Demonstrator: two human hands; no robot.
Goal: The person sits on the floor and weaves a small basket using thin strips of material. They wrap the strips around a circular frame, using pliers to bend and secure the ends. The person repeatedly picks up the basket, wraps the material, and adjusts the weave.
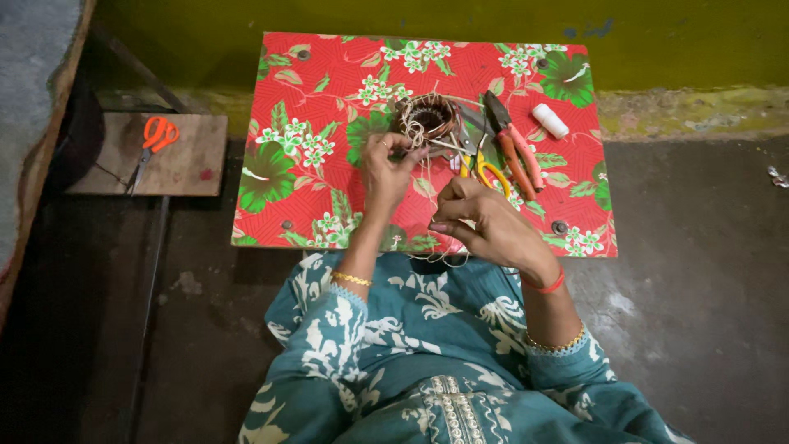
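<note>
Left hand pinches pale thread at round copper-wound coil; right hand seemingly pinches thread's other end.

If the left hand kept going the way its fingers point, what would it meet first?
Most likely the round wound coil just beyond the left hand, whose fingers already pinch pale thread at its edge; depth is hard to judge.

Red floral table; orange scissors; teal white-patterned sleeves.

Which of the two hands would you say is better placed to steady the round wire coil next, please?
Probably the left hand: its fingers already touch the coil on the floral board. The right hand is nearer the body, pinching the thread.
</note>
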